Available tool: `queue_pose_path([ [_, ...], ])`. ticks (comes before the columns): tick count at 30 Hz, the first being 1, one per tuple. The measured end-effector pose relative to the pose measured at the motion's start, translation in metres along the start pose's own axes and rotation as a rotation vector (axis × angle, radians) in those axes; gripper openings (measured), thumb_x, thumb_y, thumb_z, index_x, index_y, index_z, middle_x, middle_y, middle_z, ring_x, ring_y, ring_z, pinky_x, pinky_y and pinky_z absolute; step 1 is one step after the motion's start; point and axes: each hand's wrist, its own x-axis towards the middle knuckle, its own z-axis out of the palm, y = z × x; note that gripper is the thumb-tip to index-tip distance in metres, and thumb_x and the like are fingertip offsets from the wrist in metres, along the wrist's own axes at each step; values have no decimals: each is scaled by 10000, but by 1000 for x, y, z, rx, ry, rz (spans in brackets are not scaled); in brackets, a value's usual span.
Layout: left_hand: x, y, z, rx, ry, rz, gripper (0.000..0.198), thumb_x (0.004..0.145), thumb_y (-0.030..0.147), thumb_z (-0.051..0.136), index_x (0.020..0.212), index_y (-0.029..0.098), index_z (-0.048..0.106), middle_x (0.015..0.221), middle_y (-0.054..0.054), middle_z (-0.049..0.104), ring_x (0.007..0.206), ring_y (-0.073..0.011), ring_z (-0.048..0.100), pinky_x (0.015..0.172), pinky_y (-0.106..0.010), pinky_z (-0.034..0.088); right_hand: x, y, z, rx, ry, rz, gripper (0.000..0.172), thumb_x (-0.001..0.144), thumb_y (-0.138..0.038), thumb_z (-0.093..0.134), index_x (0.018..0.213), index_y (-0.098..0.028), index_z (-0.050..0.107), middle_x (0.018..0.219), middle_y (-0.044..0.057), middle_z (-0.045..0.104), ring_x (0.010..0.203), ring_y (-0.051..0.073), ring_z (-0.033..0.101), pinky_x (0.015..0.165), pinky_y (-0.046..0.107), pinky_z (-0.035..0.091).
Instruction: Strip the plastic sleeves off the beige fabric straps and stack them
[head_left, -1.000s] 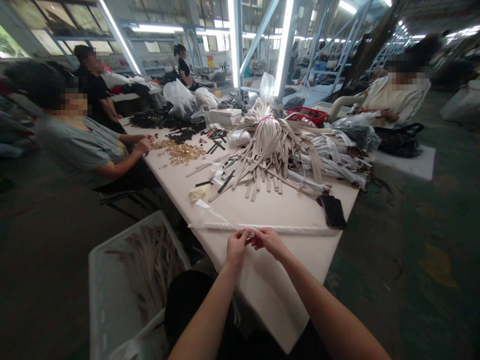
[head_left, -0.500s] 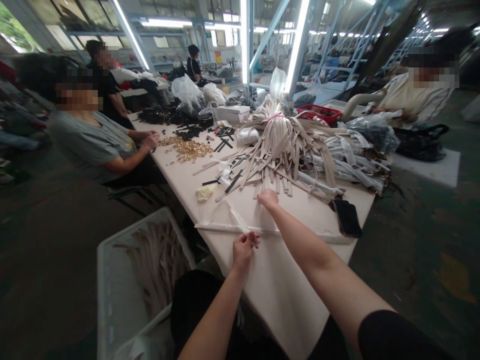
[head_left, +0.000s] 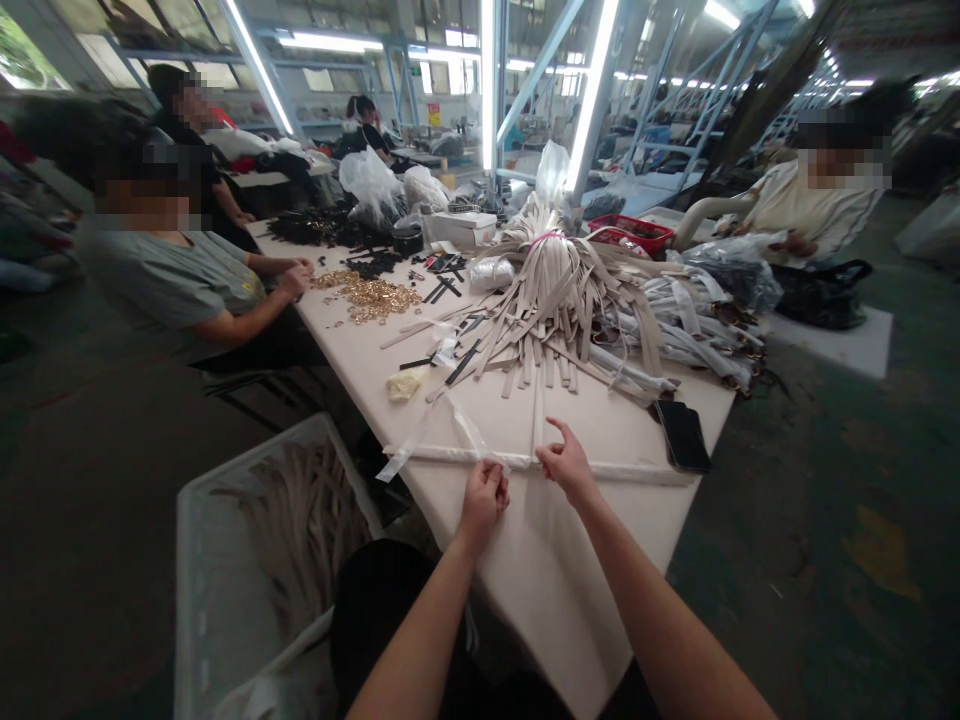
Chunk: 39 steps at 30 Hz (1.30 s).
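My left hand is closed in a pinch on one end of a thin, translucent white strip, whose other part curls up over the table. Close by on the right, my right hand grips a pale strap between thumb and curled fingers, its index finger stretched out. That strap runs back toward a big bundle of beige straps, tied near its top with a pink band. A long white wrapped bar lies across the table under both hands.
On the left stands a white crate holding beige straps. A phone lies near the table's right edge, beside plastic-wrapped straps. Gold metal pieces are heaped at the left, where a co-worker sits. Another person sits at the right.
My right hand has come back from the bundle toward me, drawing a pale strap out. The left hand stays nearly in place with the translucent strip. The view has shifted slightly.
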Motion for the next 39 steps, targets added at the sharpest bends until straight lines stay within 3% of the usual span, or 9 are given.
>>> queue_pose_path([
  [3,1,1,0,75,-18,39,385,729,493,777,813,160,603,637,20,579,469,-75,481,494,-214,378,-50,10,-12,293,-147,38,378,739,-312,585,1031,-107,711,626,43,683,529,179,659,491,257,499],
  [6,1,0,-1,75,-29,47,351,699,441,811,805,146,654,580,28,549,503,-88,496,535,-220,390,-83,11,-19,317,-205,-3,343,758,-330,633,1022,-133,727,830,100,737,704,234,715,626,337,562],
  [13,-7,-3,0,67,-15,58,349,650,413,853,770,138,674,670,-3,603,528,-84,501,558,-229,401,-117,-11,-26,-32,-11,-344,249,879,-465,633,833,-231,704,994,113,705,967,274,649,905,409,494],
  [16,-9,-1,3,80,-13,58,359,644,429,854,761,140,675,630,3,587,544,-96,517,567,-230,410,-118,-7,-16,22,-70,-236,321,946,-508,515,880,-217,633,737,53,698,632,197,662,646,315,523],
  [19,-9,1,4,58,-16,39,371,636,435,855,789,147,679,699,-8,622,524,-81,500,544,-226,402,-113,6,0,92,-92,-112,390,925,-572,504,865,-200,606,590,5,640,399,137,546,424,246,427],
  [24,-10,1,5,59,-55,21,348,656,417,842,806,139,696,681,0,607,513,-72,482,531,-222,387,-105,15,14,116,-95,-95,433,907,-580,513,820,-177,643,604,20,657,402,120,553,402,216,423],
  [39,-15,2,4,97,-91,55,356,723,464,795,733,132,667,642,-11,604,529,-89,491,543,-235,388,-102,9,22,102,-58,-88,426,891,-575,527,822,-181,672,630,32,689,384,114,549,379,216,428],
])
